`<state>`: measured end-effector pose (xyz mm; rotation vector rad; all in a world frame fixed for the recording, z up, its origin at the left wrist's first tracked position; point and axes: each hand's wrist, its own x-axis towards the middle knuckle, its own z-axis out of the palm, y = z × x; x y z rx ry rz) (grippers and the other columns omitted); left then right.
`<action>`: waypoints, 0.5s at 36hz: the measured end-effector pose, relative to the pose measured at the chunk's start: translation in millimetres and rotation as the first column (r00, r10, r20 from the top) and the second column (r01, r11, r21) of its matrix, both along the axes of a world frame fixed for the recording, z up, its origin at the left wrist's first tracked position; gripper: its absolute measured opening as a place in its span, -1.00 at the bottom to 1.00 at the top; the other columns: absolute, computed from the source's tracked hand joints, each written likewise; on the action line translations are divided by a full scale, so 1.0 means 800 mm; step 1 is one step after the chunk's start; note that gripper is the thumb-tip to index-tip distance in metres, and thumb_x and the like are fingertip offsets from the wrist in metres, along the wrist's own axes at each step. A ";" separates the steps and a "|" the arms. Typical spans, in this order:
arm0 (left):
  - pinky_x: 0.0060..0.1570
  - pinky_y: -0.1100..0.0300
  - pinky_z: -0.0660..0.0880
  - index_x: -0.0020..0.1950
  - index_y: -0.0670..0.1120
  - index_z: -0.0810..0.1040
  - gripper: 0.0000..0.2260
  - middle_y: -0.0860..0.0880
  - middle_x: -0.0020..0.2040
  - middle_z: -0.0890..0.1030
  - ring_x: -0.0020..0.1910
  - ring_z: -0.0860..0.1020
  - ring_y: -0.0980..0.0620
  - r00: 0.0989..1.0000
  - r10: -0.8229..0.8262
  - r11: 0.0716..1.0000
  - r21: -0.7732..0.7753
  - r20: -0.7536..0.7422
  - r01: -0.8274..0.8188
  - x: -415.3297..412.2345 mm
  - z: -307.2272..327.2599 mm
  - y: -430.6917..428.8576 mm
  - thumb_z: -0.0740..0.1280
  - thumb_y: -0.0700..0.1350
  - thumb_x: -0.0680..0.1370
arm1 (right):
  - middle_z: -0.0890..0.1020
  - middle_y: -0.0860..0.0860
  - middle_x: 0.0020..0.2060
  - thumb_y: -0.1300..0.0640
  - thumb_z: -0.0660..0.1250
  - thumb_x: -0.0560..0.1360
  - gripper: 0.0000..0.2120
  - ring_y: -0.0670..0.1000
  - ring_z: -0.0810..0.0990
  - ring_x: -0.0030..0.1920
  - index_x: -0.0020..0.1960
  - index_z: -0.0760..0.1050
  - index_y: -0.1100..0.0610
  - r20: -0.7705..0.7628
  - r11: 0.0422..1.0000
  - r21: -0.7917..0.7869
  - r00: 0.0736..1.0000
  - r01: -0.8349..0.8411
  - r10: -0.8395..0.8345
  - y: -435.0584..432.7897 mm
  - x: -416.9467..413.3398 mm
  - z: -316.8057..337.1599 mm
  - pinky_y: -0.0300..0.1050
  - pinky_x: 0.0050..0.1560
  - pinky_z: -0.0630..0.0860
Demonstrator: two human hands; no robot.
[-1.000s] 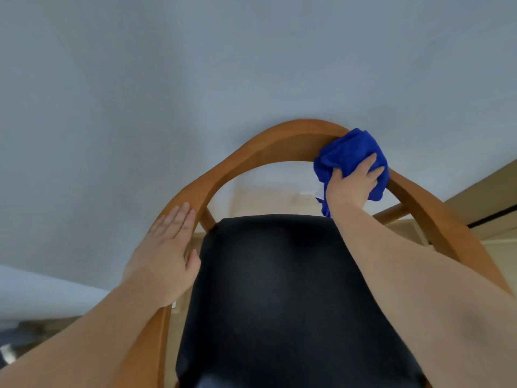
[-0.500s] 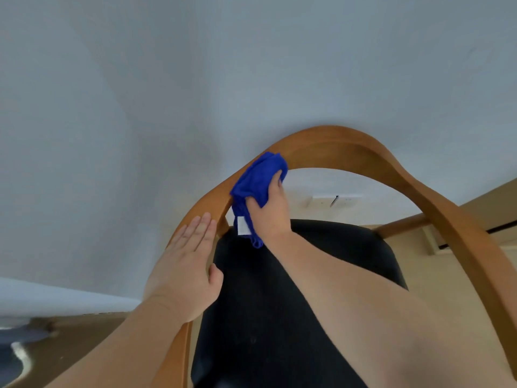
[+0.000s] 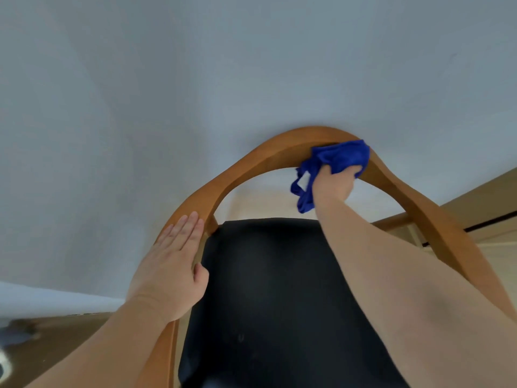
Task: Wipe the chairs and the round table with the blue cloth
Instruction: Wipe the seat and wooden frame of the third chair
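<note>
Bunched in the curled fingers of the right hand (image 3: 333, 186), the blue cloth (image 3: 340, 156) was pressed onto the chair's curved wooden backrest (image 3: 251, 163) at about one o'clock on its arch, with a loose tail dangling at the hand's nine o'clock. At eight o'clock on the arch the left hand (image 3: 170, 264) lay flat, fingers straight, bracing the rail beside the black seat (image 3: 279, 289). Wiping well would likely mean firm, even pressure along the curve, the cloth wrapped over the top and inner faces and the tail tucked in.
</note>
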<state>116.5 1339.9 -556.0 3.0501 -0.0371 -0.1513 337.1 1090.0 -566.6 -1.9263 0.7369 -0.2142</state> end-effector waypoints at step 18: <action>0.33 0.21 -0.39 0.42 0.06 -0.37 -0.43 0.10 0.45 -0.35 0.42 -0.37 0.16 1.000 0.021 0.997 -0.069 0.019 -0.019 0.001 0.000 -0.002 -0.08 0.13 0.55 | 0.36 0.20 0.40 0.08 0.21 0.57 -0.30 0.19 0.51 0.21 0.55 -0.13 0.16 -0.007 0.954 -0.037 0.955 -0.297 0.297 0.071 -0.028 -0.001 0.09 0.21 0.48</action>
